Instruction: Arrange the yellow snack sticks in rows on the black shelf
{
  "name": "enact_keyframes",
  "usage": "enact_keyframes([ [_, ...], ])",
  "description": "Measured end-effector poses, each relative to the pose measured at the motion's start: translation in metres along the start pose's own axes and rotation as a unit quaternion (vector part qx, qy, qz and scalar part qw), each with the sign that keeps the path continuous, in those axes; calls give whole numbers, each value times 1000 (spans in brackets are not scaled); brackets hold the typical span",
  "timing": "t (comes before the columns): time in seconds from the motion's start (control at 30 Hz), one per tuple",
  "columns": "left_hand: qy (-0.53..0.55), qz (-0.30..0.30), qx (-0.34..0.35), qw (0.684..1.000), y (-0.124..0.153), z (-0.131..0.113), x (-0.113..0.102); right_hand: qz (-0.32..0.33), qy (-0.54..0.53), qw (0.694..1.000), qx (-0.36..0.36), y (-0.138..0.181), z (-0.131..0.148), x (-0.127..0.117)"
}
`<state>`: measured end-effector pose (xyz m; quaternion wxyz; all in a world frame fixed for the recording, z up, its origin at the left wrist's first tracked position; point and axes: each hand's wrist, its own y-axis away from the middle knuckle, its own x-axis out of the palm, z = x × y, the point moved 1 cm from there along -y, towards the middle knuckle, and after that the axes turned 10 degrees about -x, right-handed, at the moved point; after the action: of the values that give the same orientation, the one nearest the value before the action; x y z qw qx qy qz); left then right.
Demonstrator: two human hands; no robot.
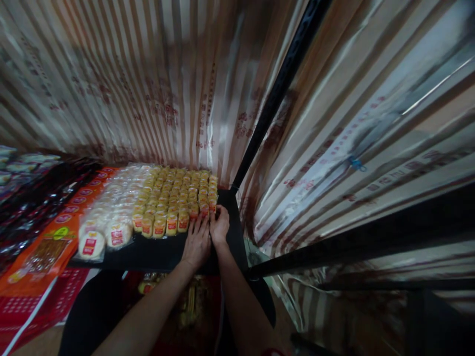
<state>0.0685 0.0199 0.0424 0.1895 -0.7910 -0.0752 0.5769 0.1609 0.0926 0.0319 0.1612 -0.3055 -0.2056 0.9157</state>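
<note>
Packets (174,198), yellow and red-labelled, sit in rows.

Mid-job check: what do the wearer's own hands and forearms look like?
The left hand and right hand are ungloved, with no watch or band visible at either wrist. Both forearms are bare where they show, without sleeves. It is too dim to tell about rings.

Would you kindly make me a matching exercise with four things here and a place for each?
1. Round white clear-wrapped packets
2. Small yellow wrapped packets
3. Red perforated plastic basket
4. Small blue object

A. On the striped, printed sheeting
B. At the left hand and right hand
C. Picture's lower left
D. Beside the long orange printed packet

Pairs: 1-D, 2-B, 3-C, 4-A
</note>
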Motion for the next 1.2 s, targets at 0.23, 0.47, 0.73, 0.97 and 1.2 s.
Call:
enact_keyframes([
  [0.23,-10,-25,7,1000,1,1,4,-38,4,999,-19,3,-3,1],
  [0.47,11,-30,14,999,1,2,4,-16,-1,1000,-25,3,-4,1],
  [0.73,51,-21,22,998,2,3,0,-67,-11,997,-42,3,7,-11],
  [0.97,101,-12,73,992,7,6,-12,-8,-46,998,-46,45,33,-35],
  [1.2,152,-5,59,987,44,8,-23,10,-77,994,-77,124,56,-62],
])
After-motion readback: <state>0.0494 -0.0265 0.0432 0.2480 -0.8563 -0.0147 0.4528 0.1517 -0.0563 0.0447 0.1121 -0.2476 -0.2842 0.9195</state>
